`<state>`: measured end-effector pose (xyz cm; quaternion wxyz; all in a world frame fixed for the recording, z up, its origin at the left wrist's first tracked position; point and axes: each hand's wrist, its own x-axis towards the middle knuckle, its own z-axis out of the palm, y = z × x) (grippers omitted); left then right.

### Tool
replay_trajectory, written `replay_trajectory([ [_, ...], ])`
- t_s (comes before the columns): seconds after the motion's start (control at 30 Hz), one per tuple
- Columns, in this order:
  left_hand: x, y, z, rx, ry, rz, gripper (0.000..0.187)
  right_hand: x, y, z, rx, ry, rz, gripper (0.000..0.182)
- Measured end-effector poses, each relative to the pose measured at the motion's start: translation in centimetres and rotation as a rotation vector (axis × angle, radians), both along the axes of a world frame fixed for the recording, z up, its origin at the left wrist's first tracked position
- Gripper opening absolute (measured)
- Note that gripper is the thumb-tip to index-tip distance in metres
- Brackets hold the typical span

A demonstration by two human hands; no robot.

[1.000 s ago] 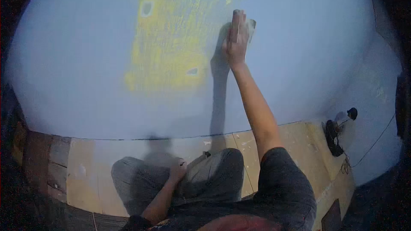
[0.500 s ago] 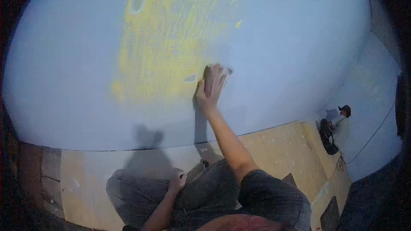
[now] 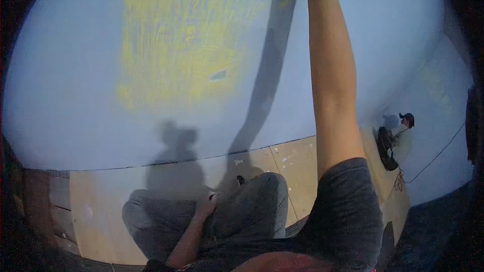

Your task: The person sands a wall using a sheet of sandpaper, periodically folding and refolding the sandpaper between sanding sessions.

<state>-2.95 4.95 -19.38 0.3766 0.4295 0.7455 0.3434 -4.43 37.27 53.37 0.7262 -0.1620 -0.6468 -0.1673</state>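
Observation:
A large pale blue-white curved surface point(image 3: 80, 70) fills the view ahead, with a scuffed yellow patch point(image 3: 171, 45) on it. Two small grey-green bare spots show within the yellow, the lower one point(image 3: 218, 75) near the patch's bottom right. My right arm stretches up past the top edge, so the right hand and whatever it holds are hidden. Over my crossed legs point(image 3: 247, 206) rests my left hand point(image 3: 205, 205), its fingers curled. Something small, pale and dark shows at its fingertips, too small to name.
A plywood floor point(image 3: 101, 216) runs beneath the surface. At the right another person point(image 3: 401, 138) in a dark cap sits by the wall, with a cord point(image 3: 433, 158) trailing nearby. Shadows of my head and arm fall on the surface.
My right hand, earlier flat on a dark block against the surface beside the yellow patch, has moved up out of view. The left hand stays over the legs.

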Motion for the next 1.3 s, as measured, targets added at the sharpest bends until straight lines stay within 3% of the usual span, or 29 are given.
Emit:
replay_trajectory([
  [0.07,0.0,0.2,0.3,0.018,-0.045,-0.03,0.042,0.2,0.2,-2.3,0.061,0.01,0.03,0.063],
  [0.1,0.4,-0.3,1.0,0.168,0.042,-0.048,0.04,0.1,-2.4,-5.9,0.016,-0.001,0.018,0.061],
  [0.2,1.3,0.6,-3.5,0.258,-0.078,-0.003,0.036,0.6,-2.2,-25.0,-0.087,-0.119,-0.047,0.06],
  [0.23,1.5,0.3,-3.6,0.266,-0.077,0.0,0.034,0.5,-1.7,-31.7,-0.296,-0.124,-0.018,0.058],
  [0.33,0.1,0.3,-3.1,0.299,-0.03,-0.016,0.03,1.1,-4.3,-47.1,-0.365,-0.361,-0.093,0.061],
  [0.37,0.1,0.4,-2.9,0.313,-0.001,-0.04,0.03,1.0,-3.9,-49.4,-0.384,-0.42,-0.082,0.061],
  [0.4,0.0,0.4,-2.8,0.328,0.029,-0.063,0.029,0.4,-3.8,-48.1,-0.363,-0.407,-0.071,0.061],
  [0.5,-0.3,2.3,-17.2,0.462,0.217,-0.105,0.039,-0.4,-4.3,-41.5,-0.315,-0.356,-0.054,0.062],
  [0.6,-0.5,0.2,-8.1,0.164,-0.038,-0.078,0.051,-1.2,-3.4,-23.2,-0.148,-0.174,0.023,0.065],
  [0.63,-0.7,1.4,-12.6,-0.031,0.019,-0.138,0.058,-1.7,-3.0,-18.0,-0.166,-0.048,0.098,0.065],
  [0.67,-0.5,0.9,-12.7,-0.067,-0.026,-0.133,0.057,-1.1,-4.1,-12.3,-0.045,-0.169,0.072,0.064],
  [0.7,-0.3,1.0,-11.7,-0.103,-0.075,-0.128,0.056,-1.1,-3.3,-8.1,-0.077,-0.089,0.032,0.061],
  [0.77,-0.4,0.6,-8.7,-0.055,-0.058,-0.16,0.052,-1.9,-1.7,-3.7,0.031,-0.095,-0.058,0.062],
  [0.87,-0.4,0.0,-5.9,0.04,-0.054,-0.144,0.045,-2.0,-2.7,-8.2,-0.025,-0.105,0.203,0.062],
  [0.9,0.5,0.2,-3.9,0.003,-0.055,-0.111,0.044,-1.7,-3.0,-11.3,-0.044,-0.152,0.151,0.062],
  [0.97,0.1,-0.2,-0.3,-0.06,-0.03,-0.048,0.041,-1.5,-3.8,-21.7,-0.064,-0.223,0.046,0.062],
  [1.0,-0.3,0.1,-0.7,-0.028,-0.065,-0.099,0.041,-1.4,-2.3,-27.4,-0.11,-0.211,-0.087,0.062],
  [1.07,-0.3,0.6,-2.8,0.026,-0.125,-0.202,0.041,-0.4,-4.2,-37.7,-0.339,-0.218,0.038,0.065],
  [1.1,0.0,0.8,-5.3,0.197,0.008,-0.145,0.041,0.3,-3.9,-43.3,-0.433,-0.286,-0.018,0.066],
  [1.13,0.3,0.5,-6.2,0.192,0.017,-0.131,0.041,0.8,-4.8,-46.5,-0.517,-0.355,-0.068,0.066],
  [1.23,0.6,0.6,-6.7,0.196,0.018,-0.078,0.041,0.2,-4.4,-50.5,-0.421,-0.327,-0.099,0.067],
  [1.3,0.6,0.4,-5.5,0.225,-0.03,-0.021,0.043,-0.3,-4.5,-46.9,-0.376,-0.284,-0.065,0.068],
])
